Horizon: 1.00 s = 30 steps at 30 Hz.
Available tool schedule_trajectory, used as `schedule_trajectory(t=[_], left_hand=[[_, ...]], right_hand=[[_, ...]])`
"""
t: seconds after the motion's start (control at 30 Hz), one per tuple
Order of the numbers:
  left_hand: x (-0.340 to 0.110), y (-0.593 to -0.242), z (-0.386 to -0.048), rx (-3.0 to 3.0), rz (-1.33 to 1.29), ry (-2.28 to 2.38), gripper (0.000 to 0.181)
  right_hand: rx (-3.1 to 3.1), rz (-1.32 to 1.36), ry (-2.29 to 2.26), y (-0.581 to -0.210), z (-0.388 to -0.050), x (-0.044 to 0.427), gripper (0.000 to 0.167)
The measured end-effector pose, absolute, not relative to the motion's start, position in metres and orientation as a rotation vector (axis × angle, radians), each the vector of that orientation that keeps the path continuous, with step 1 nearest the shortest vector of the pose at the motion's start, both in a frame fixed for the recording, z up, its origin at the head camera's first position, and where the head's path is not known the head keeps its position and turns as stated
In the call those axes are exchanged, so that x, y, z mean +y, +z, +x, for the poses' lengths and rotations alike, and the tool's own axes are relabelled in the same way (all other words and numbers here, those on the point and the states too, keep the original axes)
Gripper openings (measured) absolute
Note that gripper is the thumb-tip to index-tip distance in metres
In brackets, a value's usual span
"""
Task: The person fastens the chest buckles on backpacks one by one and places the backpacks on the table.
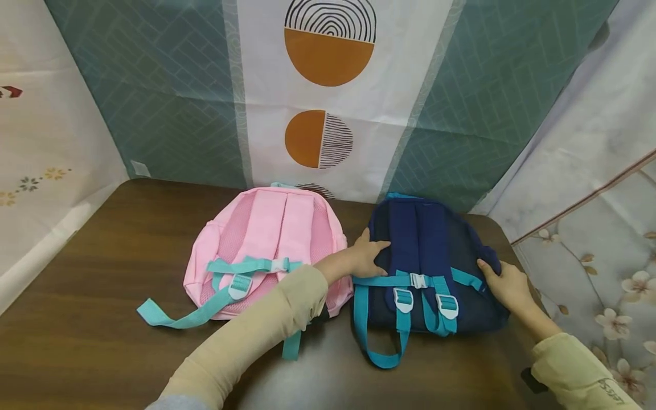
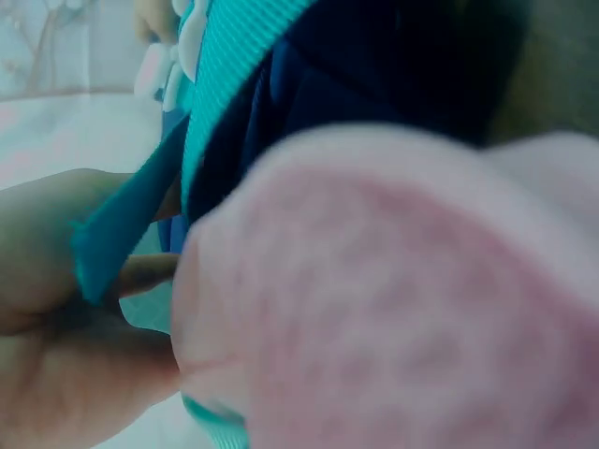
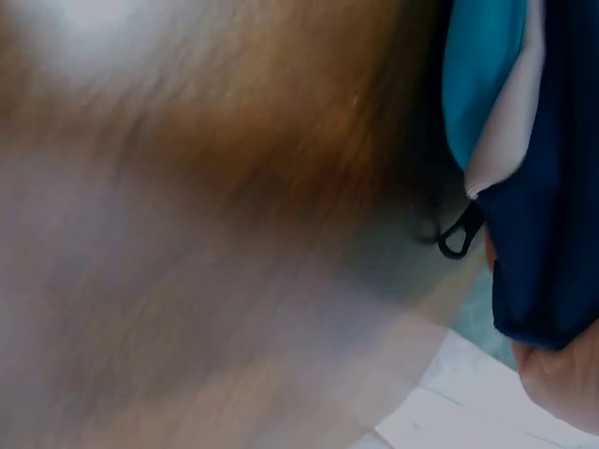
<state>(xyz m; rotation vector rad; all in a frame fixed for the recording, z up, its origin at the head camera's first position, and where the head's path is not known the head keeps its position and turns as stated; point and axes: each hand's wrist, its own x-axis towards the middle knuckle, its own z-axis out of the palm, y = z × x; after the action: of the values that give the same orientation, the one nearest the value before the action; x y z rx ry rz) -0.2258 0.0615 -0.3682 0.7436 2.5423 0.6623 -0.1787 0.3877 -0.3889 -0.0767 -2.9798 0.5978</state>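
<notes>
Across a brown wooden worktop (image 1: 102, 296), two backpacks lie side by side with shoulder straps facing up, the navy backpack (image 1: 433, 239) at right and the pink backpack (image 1: 269, 228) at left. Seen from the right wrist, a black zipper pull (image 3: 459, 241) hangs beside teal fabric (image 3: 482, 84) at the navy backpack's side, details the head view does not show. The blurred left wrist view brings pink mesh (image 2: 402, 309) up close, with a loose teal strap end (image 2: 126, 220) crossing before the grip. Both backpacks reach toward the worktop's back edge, beneath a patterned fabric backdrop (image 1: 328, 142); the navy one lies near the right edge, and little room parts the pair at their lower corners. Wood stretches broadly to the pink backpack's left and along the front. The person's left grip (image 1: 366, 256), its sleeved arm crossing over the pink backpack, is released, spread fingers touching the navy backpack's left side. The right grip (image 1: 507, 285) pinches the navy backpack's right side, thumb on top.
</notes>
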Motion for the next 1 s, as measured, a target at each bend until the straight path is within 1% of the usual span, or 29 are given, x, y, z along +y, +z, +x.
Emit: schedule_trajectory(t=[0.23, 0.43, 0.57, 0.7, 0.8, 0.87, 1.0], left_hand=[[0.053, -0.377, -0.223, 2.539, 0.713, 0.598, 0.068], [0.05, -0.379, -0.219, 2.566, 0.699, 0.569, 0.068], [0.053, -0.378, -0.219, 2.603, 0.664, 0.493, 0.067], [0.061, -0.366, -0.219, 2.648, 0.535, 0.375, 0.065], [0.069, -0.354, -0.215, 2.692, 0.52, 0.307, 0.06], [0.073, -0.348, -0.21, 2.715, 0.586, 0.305, 0.056], [0.081, -0.346, -0.199, 2.67, 0.837, 0.439, 0.05]], right_hand=[[-3.038, -0.118, 0.636, -0.403, -0.18, 0.379, 0.057], [-3.081, -0.197, 0.585, -0.407, -0.182, 0.37, 0.068], [-3.072, -0.204, 0.542, -0.408, -0.184, 0.363, 0.072], [-3.072, -0.127, 0.531, -0.405, -0.188, 0.361, 0.071], [-3.074, -0.057, 0.463, -0.401, -0.19, 0.361, 0.066], [-3.05, 0.002, 0.454, -0.398, -0.19, 0.362, 0.061], [-2.909, 0.219, 0.521, -0.39, -0.19, 0.361, 0.047]])
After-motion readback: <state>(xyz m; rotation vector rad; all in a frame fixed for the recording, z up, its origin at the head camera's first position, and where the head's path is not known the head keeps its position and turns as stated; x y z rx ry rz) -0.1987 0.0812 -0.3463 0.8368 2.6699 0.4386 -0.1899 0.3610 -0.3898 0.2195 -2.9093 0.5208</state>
